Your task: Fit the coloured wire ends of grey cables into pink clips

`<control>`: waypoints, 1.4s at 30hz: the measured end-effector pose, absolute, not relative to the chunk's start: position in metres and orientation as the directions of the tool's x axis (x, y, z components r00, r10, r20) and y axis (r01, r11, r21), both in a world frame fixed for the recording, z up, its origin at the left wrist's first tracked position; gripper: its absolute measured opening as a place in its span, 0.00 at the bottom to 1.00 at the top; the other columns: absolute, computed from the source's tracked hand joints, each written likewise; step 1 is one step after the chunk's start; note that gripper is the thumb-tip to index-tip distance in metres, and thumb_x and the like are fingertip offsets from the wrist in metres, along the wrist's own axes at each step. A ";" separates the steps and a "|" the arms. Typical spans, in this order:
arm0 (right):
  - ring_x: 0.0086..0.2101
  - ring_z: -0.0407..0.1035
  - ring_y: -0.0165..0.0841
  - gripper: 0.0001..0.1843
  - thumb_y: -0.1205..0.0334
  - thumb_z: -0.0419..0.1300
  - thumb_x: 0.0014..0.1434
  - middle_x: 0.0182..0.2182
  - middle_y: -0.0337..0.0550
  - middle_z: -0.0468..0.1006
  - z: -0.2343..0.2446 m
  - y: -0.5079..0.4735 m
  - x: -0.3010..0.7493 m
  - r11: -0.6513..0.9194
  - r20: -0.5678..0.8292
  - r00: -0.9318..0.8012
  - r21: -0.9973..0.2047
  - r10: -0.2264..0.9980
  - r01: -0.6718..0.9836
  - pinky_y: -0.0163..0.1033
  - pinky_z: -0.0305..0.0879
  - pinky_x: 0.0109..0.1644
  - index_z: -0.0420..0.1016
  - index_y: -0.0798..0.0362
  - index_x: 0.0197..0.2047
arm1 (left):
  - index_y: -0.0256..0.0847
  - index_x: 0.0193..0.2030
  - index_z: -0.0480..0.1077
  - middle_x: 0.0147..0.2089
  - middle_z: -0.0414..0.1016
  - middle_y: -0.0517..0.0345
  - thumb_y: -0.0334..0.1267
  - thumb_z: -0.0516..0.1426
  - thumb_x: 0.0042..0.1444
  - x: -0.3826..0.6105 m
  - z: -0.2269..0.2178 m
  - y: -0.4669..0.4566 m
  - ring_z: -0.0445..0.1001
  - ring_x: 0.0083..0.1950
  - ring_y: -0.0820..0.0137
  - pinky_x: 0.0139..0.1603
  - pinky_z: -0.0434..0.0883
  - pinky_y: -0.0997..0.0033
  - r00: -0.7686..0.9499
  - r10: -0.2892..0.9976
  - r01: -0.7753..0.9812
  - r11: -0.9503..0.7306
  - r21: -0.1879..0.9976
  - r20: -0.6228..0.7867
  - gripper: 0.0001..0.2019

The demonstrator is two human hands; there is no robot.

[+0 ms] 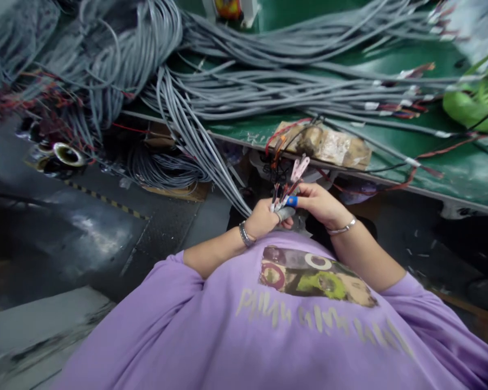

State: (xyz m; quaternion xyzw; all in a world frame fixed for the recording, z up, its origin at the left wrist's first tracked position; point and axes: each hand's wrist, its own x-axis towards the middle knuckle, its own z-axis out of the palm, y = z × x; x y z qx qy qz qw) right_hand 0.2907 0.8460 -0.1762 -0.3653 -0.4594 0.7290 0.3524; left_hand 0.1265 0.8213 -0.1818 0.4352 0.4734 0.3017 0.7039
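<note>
My left hand (pixel 262 218) is closed around a bundle of grey cables (pixel 222 168) close to its end, in front of my chest. Dark and reddish wire ends (pixel 283 193) stick up out of that fist, with white pieces at their base. Thumb and fingers of my right hand (pixel 323 205) are pinched together at these wire ends; a blue band (pixel 291 201) wraps its thumb. Just beyond the fingertips a pale pink two-pronged thing (pixel 300 168) stands up, its kind unclear. The bundle runs from the left hand up and left onto the bench.
Thick runs of grey cable (pixel 244 92) cover the green bench (pixel 427 187). A taped cardboard piece (pixel 323 143) lies at its front edge, with red and black wires around it. A bright green object (pixel 475 100) sits right. Below left are coiled cable (pixel 166 170) and tape rolls (pixel 68 154).
</note>
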 end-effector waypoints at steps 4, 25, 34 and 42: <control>0.24 0.67 0.28 0.18 0.50 0.75 0.45 0.24 0.39 0.76 -0.186 0.844 0.291 -0.324 -0.226 -0.403 -0.926 0.887 -0.195 0.36 0.67 0.31 0.78 0.54 0.30 | 0.34 0.25 0.70 0.21 0.75 0.54 0.46 0.67 0.45 0.124 -0.184 0.821 0.75 0.21 0.71 0.21 0.71 0.76 0.345 0.843 -0.034 0.452 0.892 -0.414 0.17; 0.20 0.60 0.24 0.20 0.50 0.75 0.43 0.19 0.34 0.70 -0.191 0.833 0.280 -0.308 -0.236 -0.248 -0.899 0.940 -0.312 0.33 0.55 0.25 0.74 0.54 0.28 | 0.34 0.27 0.74 0.24 0.77 0.53 0.53 0.67 0.46 0.124 -0.189 0.816 0.76 0.23 0.71 0.28 0.75 0.73 0.259 0.918 -0.163 0.349 0.923 -0.301 0.20; 0.21 0.57 0.24 0.20 0.52 0.77 0.39 0.19 0.34 0.69 -0.189 0.836 0.278 -0.307 -0.257 -0.184 -0.891 0.949 -0.335 0.34 0.53 0.26 0.74 0.55 0.26 | 0.35 0.27 0.71 0.22 0.76 0.55 0.53 0.69 0.39 0.134 -0.177 0.821 0.75 0.22 0.69 0.26 0.74 0.71 0.076 0.921 -0.308 0.385 0.870 -0.381 0.22; 0.24 0.65 0.25 0.26 0.43 0.75 0.39 0.25 0.37 0.75 -0.192 0.850 0.299 -0.395 -0.298 -0.288 -0.835 0.910 -0.383 0.32 0.65 0.29 0.75 0.54 0.31 | 0.35 0.28 0.71 0.21 0.74 0.60 0.50 0.67 0.41 0.132 -0.164 0.819 0.72 0.20 0.74 0.24 0.74 0.73 0.077 0.924 -0.356 0.376 0.855 -0.375 0.19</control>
